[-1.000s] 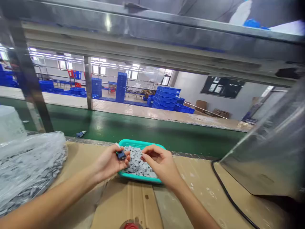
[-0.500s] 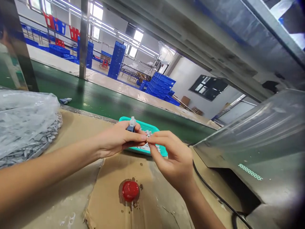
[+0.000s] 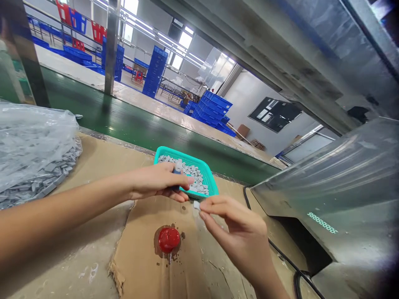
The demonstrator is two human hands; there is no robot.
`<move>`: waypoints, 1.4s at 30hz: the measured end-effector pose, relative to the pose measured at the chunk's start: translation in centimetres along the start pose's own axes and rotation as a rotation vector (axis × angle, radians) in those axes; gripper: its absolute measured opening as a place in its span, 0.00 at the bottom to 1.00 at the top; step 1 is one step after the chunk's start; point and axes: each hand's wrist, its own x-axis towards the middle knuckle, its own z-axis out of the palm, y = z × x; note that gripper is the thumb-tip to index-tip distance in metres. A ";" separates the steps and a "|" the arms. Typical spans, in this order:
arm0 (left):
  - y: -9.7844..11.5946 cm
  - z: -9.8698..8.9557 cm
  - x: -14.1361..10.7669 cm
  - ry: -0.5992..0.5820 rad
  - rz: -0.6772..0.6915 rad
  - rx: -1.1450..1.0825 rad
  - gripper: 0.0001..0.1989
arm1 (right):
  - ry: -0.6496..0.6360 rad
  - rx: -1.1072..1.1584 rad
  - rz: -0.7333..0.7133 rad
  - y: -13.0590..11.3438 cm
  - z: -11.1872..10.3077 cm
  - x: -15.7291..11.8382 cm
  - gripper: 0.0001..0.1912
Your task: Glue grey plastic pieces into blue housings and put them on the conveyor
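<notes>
My left hand (image 3: 162, 179) is closed on a dark blue piece with a light grey top (image 3: 177, 168), above the near left side of a turquoise basket (image 3: 212, 182) of small light grey parts. Lower and to the right, my right hand (image 3: 237, 220) pinches a small whitish piece (image 3: 196, 205) between thumb and fingertips. The two hands are apart. Nearer to me, a wet red round object (image 3: 169, 239) stands on cardboard (image 3: 146, 265), with a dark damp stain around it.
A clear plastic bag (image 3: 34, 145) of grey parts lies at the left. Beyond runs a green belt (image 3: 137, 120). A metal housing (image 3: 349, 166) and a black cable (image 3: 282, 259) are at the right. Blue crates (image 3: 212, 108) are stacked in the background.
My hands have moved apart; the right one has gone down and right with the whitish piece, which now shows at its fingertips. More of the basket is visible. The blue-grey piece on the belt is largely hidden now.
</notes>
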 end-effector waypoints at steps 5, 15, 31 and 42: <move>0.6 -1.0 0.5 0.209 0.055 -0.020 0.10 | -0.128 0.013 0.120 0.0 1.9 -4.0 0.07; 0.2 -1.0 0.6 0.154 0.055 -0.071 0.12 | -0.074 -0.075 0.042 -0.2 3.4 -4.3 0.08; -0.2 -1.4 0.9 0.135 0.144 -0.056 0.07 | -0.039 -0.083 0.054 -0.4 3.9 -5.4 0.11; -0.5 -1.4 1.0 0.128 0.251 0.110 0.09 | -0.002 -0.057 0.030 -0.8 2.7 -4.3 0.12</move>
